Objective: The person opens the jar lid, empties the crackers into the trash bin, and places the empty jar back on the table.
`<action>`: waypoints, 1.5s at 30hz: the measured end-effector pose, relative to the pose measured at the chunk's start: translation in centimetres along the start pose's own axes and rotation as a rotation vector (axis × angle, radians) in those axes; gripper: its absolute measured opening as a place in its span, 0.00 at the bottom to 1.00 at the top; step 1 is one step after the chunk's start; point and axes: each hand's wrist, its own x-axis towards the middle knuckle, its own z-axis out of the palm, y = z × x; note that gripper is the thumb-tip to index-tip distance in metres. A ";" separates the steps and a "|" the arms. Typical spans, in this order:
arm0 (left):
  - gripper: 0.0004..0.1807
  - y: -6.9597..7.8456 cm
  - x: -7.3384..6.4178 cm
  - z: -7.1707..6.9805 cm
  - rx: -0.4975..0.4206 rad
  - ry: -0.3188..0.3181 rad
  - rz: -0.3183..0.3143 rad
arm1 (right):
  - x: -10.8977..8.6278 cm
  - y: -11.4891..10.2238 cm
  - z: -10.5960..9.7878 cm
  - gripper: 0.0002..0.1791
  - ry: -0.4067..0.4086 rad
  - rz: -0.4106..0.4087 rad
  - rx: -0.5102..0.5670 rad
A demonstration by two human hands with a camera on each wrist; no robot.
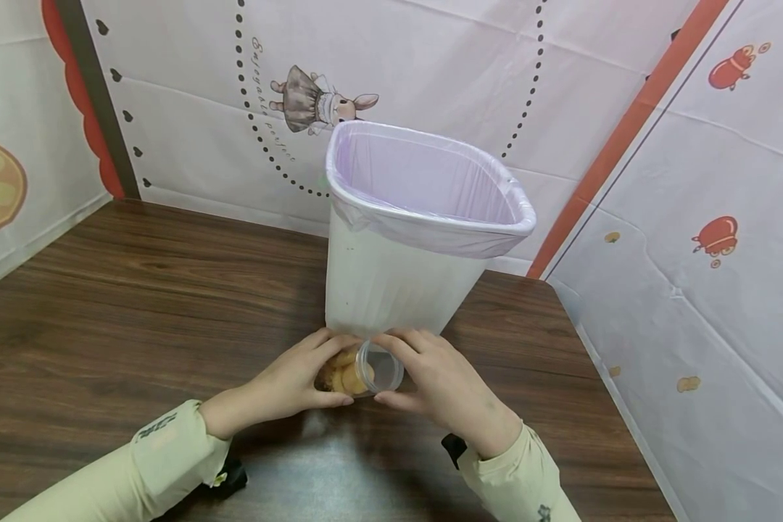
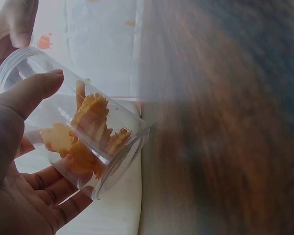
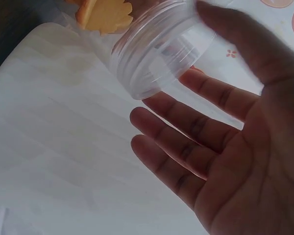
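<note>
A clear plastic jar (image 2: 63, 105) is tilted in front of me, its ribbed, lid-like end (image 3: 154, 54) towards the right. Inside, several orange-yellow pieces (image 2: 90, 117) with jagged edges lie towards the base. My left hand (image 1: 287, 380) grips the jar's body, thumb on one side and fingers curled beneath the other. Around the ribbed end sits my right hand (image 1: 440, 384); its thumb and forefinger span the rim, while the other fingers extend beside it. In the head view both hands cover part of the jar.
Right behind the hands stands a white trash bin (image 1: 391, 283) with a pale purple liner (image 1: 424, 174) folded over its rim. Printed white cloth (image 1: 196, 130) encloses the dark wooden table (image 1: 137, 312) at the back and sides.
</note>
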 end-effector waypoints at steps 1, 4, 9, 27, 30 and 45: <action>0.42 0.0 0.0 0.0 -0.001 0.001 -0.002 | 0.0 0.0 0.0 0.38 0.005 0.000 -0.002; 0.42 0.0 0.0 0.0 0.001 0.001 -0.002 | 0.1 -0.1 0.2 0.37 0.019 0.022 -0.022; 0.42 0.0 0.0 0.1 0.013 0.004 0.000 | 0.2 -0.3 0.4 0.37 0.046 0.139 -0.095; 0.42 0.1 -0.1 0.0 0.009 0.000 -0.002 | 0.3 -1.1 1.0 0.34 0.034 0.288 -0.147; 0.42 0.1 -0.1 0.0 0.007 -0.002 -0.003 | 0.3 -1.2 1.1 0.34 0.037 0.288 -0.144; 0.42 0.2 -0.1 0.0 0.010 -0.006 -0.014 | 0.3 -1.2 1.0 0.32 0.004 0.271 -0.125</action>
